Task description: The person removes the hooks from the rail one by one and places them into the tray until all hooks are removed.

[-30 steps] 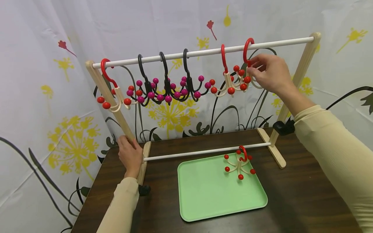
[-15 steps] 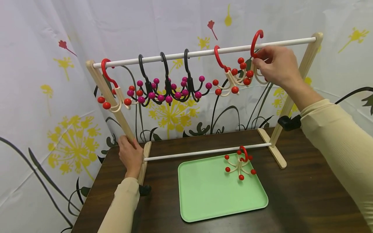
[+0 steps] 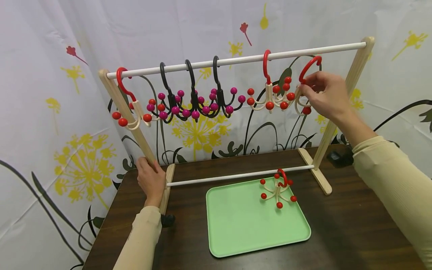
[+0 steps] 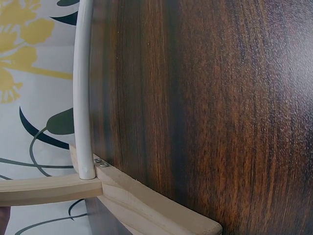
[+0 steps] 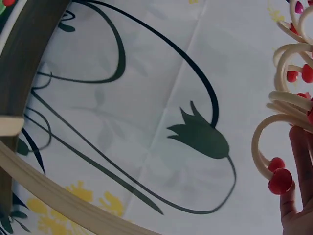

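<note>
My right hand (image 3: 329,93) pinches a hanger with a red hook (image 3: 307,70), cream arms and red balls, just below its hook. The hook's top is under the white upper rod (image 3: 236,61), off it. In the right wrist view, curled cream arms (image 5: 257,142) and red balls show beside the fingers (image 5: 298,152). Low on the wooden left post (image 3: 141,140), my left hand (image 3: 151,182) grips the wood. Another red-hooked hanger (image 3: 269,90) hangs on the rod close to the held one. Three dark hangers (image 3: 220,98) with magenta balls hang further left.
One more red-hooked hanger (image 3: 135,112) hangs at the rod's left end. A green tray (image 3: 249,225) on the dark wooden table (image 3: 189,232) carries a red-balled hanger (image 3: 278,190). Behind are the lower rod (image 3: 236,176), right post (image 3: 354,75) and a flower-printed curtain (image 3: 388,22).
My right hand has raised the hanger off the rod, then brought it down and to the right. The neighbouring red-hooked hanger swung and shifted slightly right. My left hand has stayed put.
</note>
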The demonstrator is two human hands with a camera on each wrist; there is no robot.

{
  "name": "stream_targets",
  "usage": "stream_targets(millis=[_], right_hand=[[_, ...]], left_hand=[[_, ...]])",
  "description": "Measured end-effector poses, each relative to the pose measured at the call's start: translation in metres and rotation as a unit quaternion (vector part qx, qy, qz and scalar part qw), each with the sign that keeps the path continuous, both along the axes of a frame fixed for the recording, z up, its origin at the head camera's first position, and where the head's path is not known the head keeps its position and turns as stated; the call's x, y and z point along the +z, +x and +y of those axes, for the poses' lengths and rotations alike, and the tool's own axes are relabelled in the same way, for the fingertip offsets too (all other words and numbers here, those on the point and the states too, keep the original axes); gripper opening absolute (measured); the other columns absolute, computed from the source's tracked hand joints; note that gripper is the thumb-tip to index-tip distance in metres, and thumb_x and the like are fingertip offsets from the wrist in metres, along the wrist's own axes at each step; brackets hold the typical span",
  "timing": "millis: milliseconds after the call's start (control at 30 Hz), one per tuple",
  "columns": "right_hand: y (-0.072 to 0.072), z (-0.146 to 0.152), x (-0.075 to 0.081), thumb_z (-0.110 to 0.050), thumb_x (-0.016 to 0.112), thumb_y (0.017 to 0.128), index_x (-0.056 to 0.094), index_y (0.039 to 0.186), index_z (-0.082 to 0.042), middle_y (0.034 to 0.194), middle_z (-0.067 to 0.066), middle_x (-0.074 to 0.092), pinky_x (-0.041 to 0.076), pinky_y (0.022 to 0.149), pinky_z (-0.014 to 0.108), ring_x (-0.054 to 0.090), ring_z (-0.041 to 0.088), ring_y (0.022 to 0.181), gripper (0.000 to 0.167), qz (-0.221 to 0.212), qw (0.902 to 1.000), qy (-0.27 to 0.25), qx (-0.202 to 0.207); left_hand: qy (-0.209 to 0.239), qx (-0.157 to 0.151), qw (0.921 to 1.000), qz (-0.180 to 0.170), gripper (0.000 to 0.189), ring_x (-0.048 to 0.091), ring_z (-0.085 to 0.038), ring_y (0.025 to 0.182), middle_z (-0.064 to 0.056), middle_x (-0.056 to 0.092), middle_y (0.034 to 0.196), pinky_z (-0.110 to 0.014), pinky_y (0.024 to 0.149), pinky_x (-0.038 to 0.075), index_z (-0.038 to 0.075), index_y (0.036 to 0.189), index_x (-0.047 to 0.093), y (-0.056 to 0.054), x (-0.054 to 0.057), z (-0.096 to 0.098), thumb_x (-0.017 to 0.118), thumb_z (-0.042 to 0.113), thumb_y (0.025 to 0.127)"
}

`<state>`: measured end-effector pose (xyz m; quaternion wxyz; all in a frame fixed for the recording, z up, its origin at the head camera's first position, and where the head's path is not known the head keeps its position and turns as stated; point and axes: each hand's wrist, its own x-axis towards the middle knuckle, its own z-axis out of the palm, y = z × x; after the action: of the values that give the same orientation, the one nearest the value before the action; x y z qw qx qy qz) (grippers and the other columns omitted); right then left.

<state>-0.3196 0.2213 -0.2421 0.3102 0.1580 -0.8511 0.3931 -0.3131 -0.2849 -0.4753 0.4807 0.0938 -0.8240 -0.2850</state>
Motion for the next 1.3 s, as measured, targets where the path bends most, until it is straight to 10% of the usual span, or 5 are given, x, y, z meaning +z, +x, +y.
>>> stream_targets(millis=[333, 1100, 1300], right_hand=[[0.002, -0.003, -0.041, -0.017, 0.067, 0.092, 0.067, 0.101, 0.001, 0.094, 0.003, 0.069, 0.042, 0.081, 0.021, 0.062, -0.002, 0.079, 0.02, 0.033, 0.9976, -0.06, 0.008], [-0.004, -0.028, -0.043, -0.017, 0.067, 0.092, 0.068, 0.102, 0.0, 0.097, 0.014, 0.072, 0.043, 0.072, 0.018, 0.06, -0.005, 0.074, 0.02, 0.03, 0.9981, -0.053, 0.005], [-0.009, -0.032, -0.053, -0.017, 0.065, 0.094, 0.066, 0.106, 0.001, 0.102, 0.015, 0.071, 0.044, 0.071, 0.019, 0.066, 0.014, 0.083, 0.022, -0.01, 0.9991, -0.042, 0.002]], left_hand=[[0.0, 0.001, 1.0, 0.001, 0.024, 0.051, -0.052, 0.071, -0.024, 0.048, 0.098, -0.062, 0.061, 0.038, -0.004, 0.105, 0.049, 0.002, 0.001, 0.003, 0.059, 0.012, 0.091], [-0.004, 0.0, 1.0, 0.0, 0.024, 0.05, -0.051, 0.07, -0.024, 0.048, 0.098, -0.061, 0.062, 0.038, -0.005, 0.106, 0.049, 0.001, 0.003, 0.002, 0.059, 0.011, 0.091], [-0.002, 0.002, 1.0, -0.006, 0.024, 0.05, -0.05, 0.071, -0.024, 0.048, 0.097, -0.06, 0.062, 0.038, -0.005, 0.105, 0.049, 0.001, 0.003, 0.002, 0.06, 0.011, 0.091]])
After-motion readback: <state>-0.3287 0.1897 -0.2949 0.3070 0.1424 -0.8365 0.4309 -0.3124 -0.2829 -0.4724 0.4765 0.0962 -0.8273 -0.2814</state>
